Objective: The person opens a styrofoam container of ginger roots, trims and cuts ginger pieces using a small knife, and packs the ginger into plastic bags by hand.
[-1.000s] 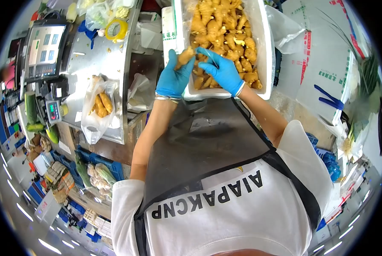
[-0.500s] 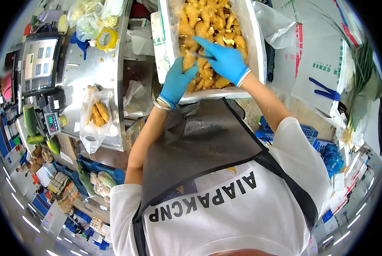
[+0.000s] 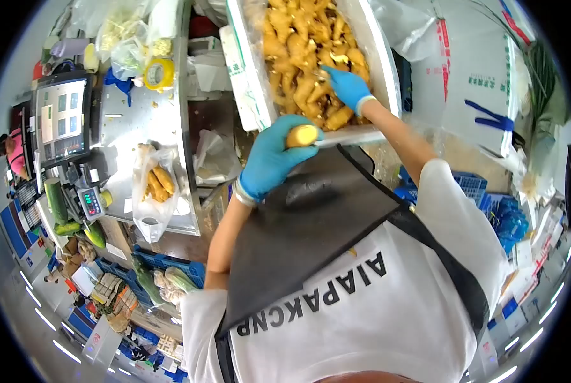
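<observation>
My left hand (image 3: 274, 159), in a blue glove, is closed around a piece of ginger (image 3: 303, 136). Its pale yellow cut face points up, just in front of the box's near edge. My right hand (image 3: 347, 87), also gloved in blue, is over the ginger heap (image 3: 298, 54) in a white foam box (image 3: 378, 64). Its fingers are pressed together, with a small pale bit at their tips; what they hold is hidden or too small to name.
On the left, a metal counter (image 3: 116, 134) carries a bag of ginger (image 3: 158, 185), yellow tape (image 3: 158, 75) and a screen (image 3: 61, 119). A scale display (image 3: 91, 203) stands by cucumbers. Foam boards (image 3: 470, 70) lean at right; blue crates (image 3: 467, 185) stand below.
My left hand has drawn back toward my body with the ginger, turning its cut face up. My right hand has moved away from it. The blade seen by my right hand before no longer shows.
</observation>
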`<state>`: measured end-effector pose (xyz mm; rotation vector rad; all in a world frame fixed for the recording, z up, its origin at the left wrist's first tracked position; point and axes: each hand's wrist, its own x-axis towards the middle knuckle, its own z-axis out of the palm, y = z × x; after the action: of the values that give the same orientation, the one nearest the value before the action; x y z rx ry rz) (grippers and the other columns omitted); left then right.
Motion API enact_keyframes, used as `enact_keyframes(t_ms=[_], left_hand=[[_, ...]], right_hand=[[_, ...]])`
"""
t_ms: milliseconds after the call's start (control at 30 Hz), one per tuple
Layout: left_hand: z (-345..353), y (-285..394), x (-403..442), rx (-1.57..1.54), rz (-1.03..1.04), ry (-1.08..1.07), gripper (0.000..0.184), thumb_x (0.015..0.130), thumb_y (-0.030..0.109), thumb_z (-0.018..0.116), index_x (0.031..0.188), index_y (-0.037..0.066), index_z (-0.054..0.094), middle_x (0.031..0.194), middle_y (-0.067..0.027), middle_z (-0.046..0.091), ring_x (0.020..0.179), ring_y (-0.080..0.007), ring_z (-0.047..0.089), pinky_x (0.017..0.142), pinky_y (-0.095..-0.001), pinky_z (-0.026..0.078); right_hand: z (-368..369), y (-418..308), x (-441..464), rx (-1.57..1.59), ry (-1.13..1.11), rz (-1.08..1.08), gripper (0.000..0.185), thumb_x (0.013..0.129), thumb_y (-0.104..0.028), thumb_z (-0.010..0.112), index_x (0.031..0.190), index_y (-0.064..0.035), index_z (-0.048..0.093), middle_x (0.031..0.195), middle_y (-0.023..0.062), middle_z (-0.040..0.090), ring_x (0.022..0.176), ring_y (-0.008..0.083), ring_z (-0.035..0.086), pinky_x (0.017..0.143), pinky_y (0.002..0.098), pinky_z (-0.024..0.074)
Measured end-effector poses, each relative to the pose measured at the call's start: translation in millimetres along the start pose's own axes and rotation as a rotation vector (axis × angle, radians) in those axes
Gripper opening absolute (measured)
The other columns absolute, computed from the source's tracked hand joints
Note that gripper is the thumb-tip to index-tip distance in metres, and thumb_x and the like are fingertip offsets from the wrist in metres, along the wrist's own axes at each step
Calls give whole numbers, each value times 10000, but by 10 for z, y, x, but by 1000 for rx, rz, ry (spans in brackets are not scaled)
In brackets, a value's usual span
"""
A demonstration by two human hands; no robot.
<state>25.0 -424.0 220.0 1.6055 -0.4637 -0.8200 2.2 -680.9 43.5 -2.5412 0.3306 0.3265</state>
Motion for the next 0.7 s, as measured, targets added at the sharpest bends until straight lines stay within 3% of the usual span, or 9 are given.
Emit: enact_keyframes(t_ms=[67, 100, 167, 233, 300, 367, 433, 567, 700], left_hand=[[-171, -7, 131, -218, 21, 275, 219, 842, 47, 689, 1037, 39, 591, 938, -22, 617, 852, -121, 578, 792, -266, 481], [-289, -68, 125, -402, -53, 412, 179, 835, 15, 679, 987, 48, 592, 906, -8, 603, 818, -106, 560, 765, -257, 473], [-476, -117, 100, -233, -31, 543, 149, 839, -16, 664, 908, 85, 580, 852, 29, 559, 746, -68, 493, 675, -222, 418], [-563, -164, 41, -280, -52, 533, 136, 843, 8, 682, 874, 91, 578, 822, 44, 541, 723, -58, 475, 651, -217, 393], [-553, -213, 11, -185, -88, 554, 156, 846, 84, 715, 783, 90, 573, 714, 64, 510, 615, -34, 426, 574, -200, 344], [-496, -240, -3, -216, -183, 599, 112, 860, 121, 704, 806, 77, 616, 697, 55, 526, 585, -30, 423, 546, -195, 334], [-445, -328, -11, -342, -170, 615, 71, 873, 128, 686, 880, 62, 660, 704, 41, 550, 600, -36, 452, 566, -194, 360], [-409, -547, -21, -477, -144, 610, 170, 892, 116, 653, 1035, 36, 699, 720, 15, 584, 640, -53, 503, 622, -194, 416], [-431, -708, -133, -489, -214, 673, 198, 894, 94, 636, 1066, 15, 694, 787, 1, 624, 713, -68, 565, 671, -200, 442]], right_hand=[[-229, -46, -27, 32, 214, -144, 346, 946, -190, 514, 1281, -225, 593, 1010, 176, 671, 809, 372, 650, 708, 443, 536], [-401, -232, -78, 91, 144, -134, 321, 955, -285, 513, 1210, -126, 624, 987, 192, 675, 880, 361, 656, 775, 455, 528], [-407, -445, -66, 105, -9, -167, 313, 944, -328, 532, 1127, -107, 657, 1011, 175, 675, 873, 380, 652, 790, 456, 522], [-178, -540, 1, -32, -378, -236, 320, 937, -356, 542, 1074, -97, 670, 1045, 149, 676, 899, 380, 649, 822, 448, 515], [271, -529, -69, 113, -455, -367, 293, 932, -299, 548, 1109, -91, 656, 1060, 163, 671, 968, 366, 640, 862, 436, 502], [655, -476, -110, 189, -377, -473, 268, 932, -240, 526, 1129, -104, 646, 1109, 158, 657, 969, 367, 643, 861, 439, 505], [734, -596, -105, -11, -446, -395, 260, 933, -215, 506, 1136, -131, 644, 1108, 148, 660, 971, 356, 646, 856, 436, 508], [626, -582, -158, -112, -351, -433, 249, 930, -216, 487, 1086, -135, 663, 1034, 148, 679, 967, 341, 650, 831, 431, 517], [216, -449, -33, 82, -376, -232, 241, 913, -236, 506, 994, -131, 707, 1023, 140, 678, 942, 347, 643, 820, 442, 520]])
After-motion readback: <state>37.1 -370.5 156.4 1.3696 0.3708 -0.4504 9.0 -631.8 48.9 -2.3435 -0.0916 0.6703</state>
